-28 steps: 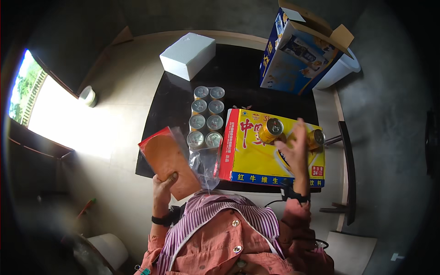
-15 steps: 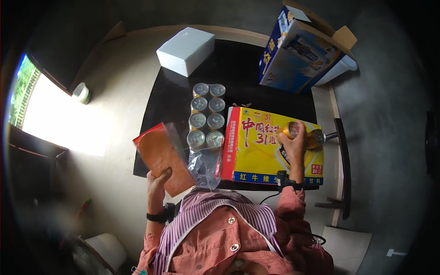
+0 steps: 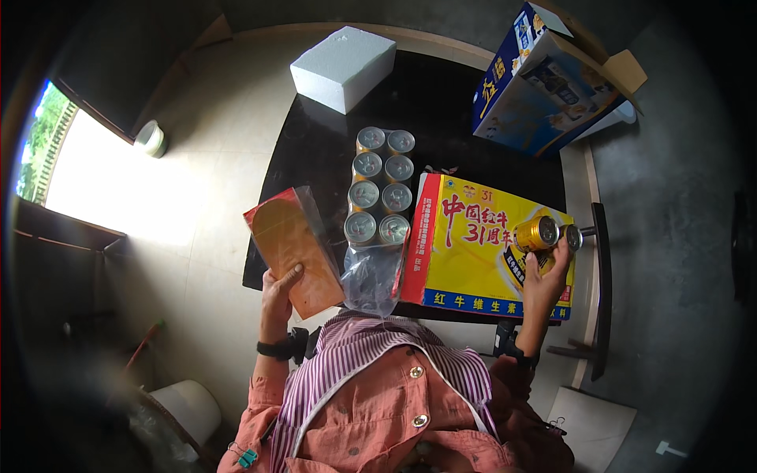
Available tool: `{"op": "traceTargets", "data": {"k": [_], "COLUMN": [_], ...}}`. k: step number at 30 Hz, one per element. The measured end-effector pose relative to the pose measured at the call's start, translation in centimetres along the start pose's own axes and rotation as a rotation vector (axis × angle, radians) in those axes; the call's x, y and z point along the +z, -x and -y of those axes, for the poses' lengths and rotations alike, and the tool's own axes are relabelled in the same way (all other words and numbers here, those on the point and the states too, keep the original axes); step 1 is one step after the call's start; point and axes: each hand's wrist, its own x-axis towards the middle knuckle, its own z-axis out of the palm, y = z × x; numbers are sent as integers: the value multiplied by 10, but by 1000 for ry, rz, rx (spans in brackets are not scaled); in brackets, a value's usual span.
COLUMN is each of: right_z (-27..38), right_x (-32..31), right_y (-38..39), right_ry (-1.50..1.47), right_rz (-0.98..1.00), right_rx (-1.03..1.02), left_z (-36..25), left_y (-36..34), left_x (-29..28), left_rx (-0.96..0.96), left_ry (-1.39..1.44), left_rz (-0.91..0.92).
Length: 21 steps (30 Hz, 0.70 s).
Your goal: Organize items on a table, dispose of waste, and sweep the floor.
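My left hand (image 3: 281, 294) grips a flat, clear plastic packet (image 3: 293, 260) with orange-brown contents and a red edge, thumb on top. To its right, several drink cans (image 3: 364, 195) stand in two columns, with clear plastic film (image 3: 371, 280) at their near end. My right hand (image 3: 547, 282) is at the right part of a yellow carton (image 3: 465, 272), with thumb and fingers at the near and right sides of a gold drink can (image 3: 536, 235). Another can (image 3: 574, 236) is just right of it, partly covered by my fingertips.
A white foam box (image 3: 343, 69) sits at the far left of the dark table (image 3: 311, 150). A tall blue carton (image 3: 536, 102) with raised flaps stands at the far right. A dark chair or stool part (image 3: 601, 292) is beyond the right edge. A white bucket (image 3: 150, 139) stands on the floor.
My right hand and the gold can have shifted nearer to me over the yellow carton, and my fingers sit lower on the can. The view has tilted slightly; my left hand keeps the packet.
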Motion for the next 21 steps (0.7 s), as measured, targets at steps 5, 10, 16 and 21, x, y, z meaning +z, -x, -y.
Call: {"op": "traceTargets", "data": {"k": [5,10,16,21], "right_z": [21,56,53,29], "right_x": [-5,17,34,54], "right_y": [28,62,76,83], "right_ry": [-495,-749,-489,83], "right_rz": [412,894,691,371], "right_rx": [147,174,128,-238], "left_z": [-4,-36,-60,-63], "left_y": [-16,-39,-55,-68], "left_x": [-6,8,35,30], "left_rx": [-28,-91,-40,-90], "left_ry": [-37,-39,-135,-161], "left_rz": [11,117,142,184]}}
